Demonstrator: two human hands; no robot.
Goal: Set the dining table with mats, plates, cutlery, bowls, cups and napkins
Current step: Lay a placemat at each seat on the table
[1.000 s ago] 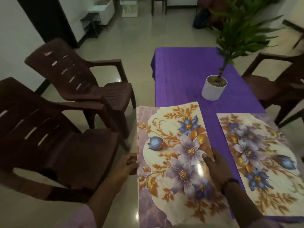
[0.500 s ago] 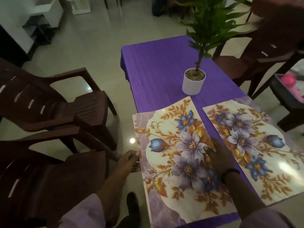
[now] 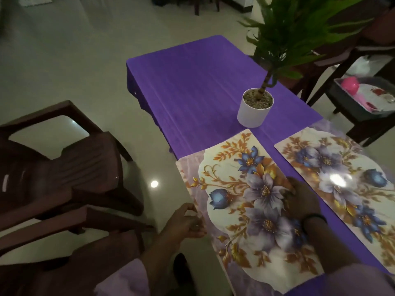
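Two mats side by side on the table, potted plant just behind, chairs apparently left.

Two floral mats lay flat on the purple-covered desk, side by side at its near end, separated by a narrow strip of cloth. The left mat, at about 6 o'clock in the view, was glossy, with a pale lilac marbled border, a cream scalloped centre, and blue and lilac flowers with gold leaves. Its left edge overhung the desk's side. The right mat, at about 4 o'clock, carried the same print and caught a bright glare spot near its middle. Both ran slantwise, long sides pointing toward 11 o'clock. The right mat's far corner reached the desk's right edge.
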